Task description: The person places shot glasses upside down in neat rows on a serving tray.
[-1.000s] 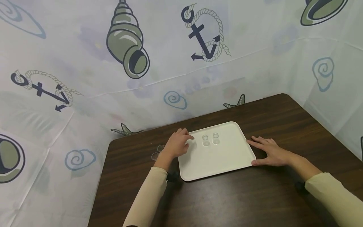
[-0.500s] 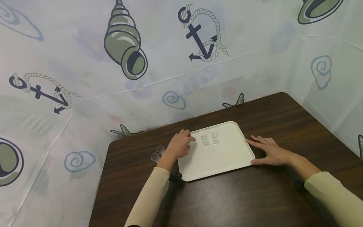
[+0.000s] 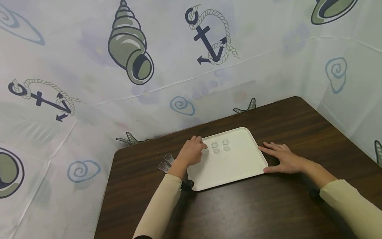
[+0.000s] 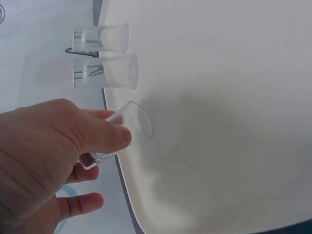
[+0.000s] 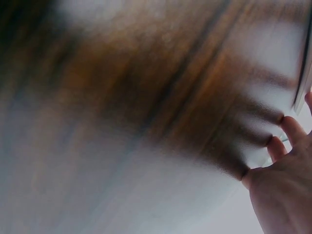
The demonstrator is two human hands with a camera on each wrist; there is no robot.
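Observation:
My left hand [image 3: 191,153] is over the far left part of the white tray [image 3: 232,169]. In the left wrist view its thumb and fingers pinch a clear shot glass [image 4: 138,121], which leans compared with two others beside it. Those two, a nearer shot glass [image 4: 109,72] and a farther shot glass [image 4: 105,39], stand side by side on the tray. With fingers spread, my right hand [image 3: 282,161] touches the tray's right edge with thumb and index finger. In the right wrist view the right hand [image 5: 287,190] has its other fingertips down on the dark tabletop.
Two more clear shot glasses [image 3: 163,167] stand on the dark wood table [image 3: 134,186], left of the tray and close to my left forearm. A cloth printed with shells and anchors [image 3: 179,66] hangs behind the table and along its sides.
My left hand has shifted slightly right along the tray toward the standing glasses. The two glasses left of the tray show more fully past the forearm. The right hand stays at the tray's edge.

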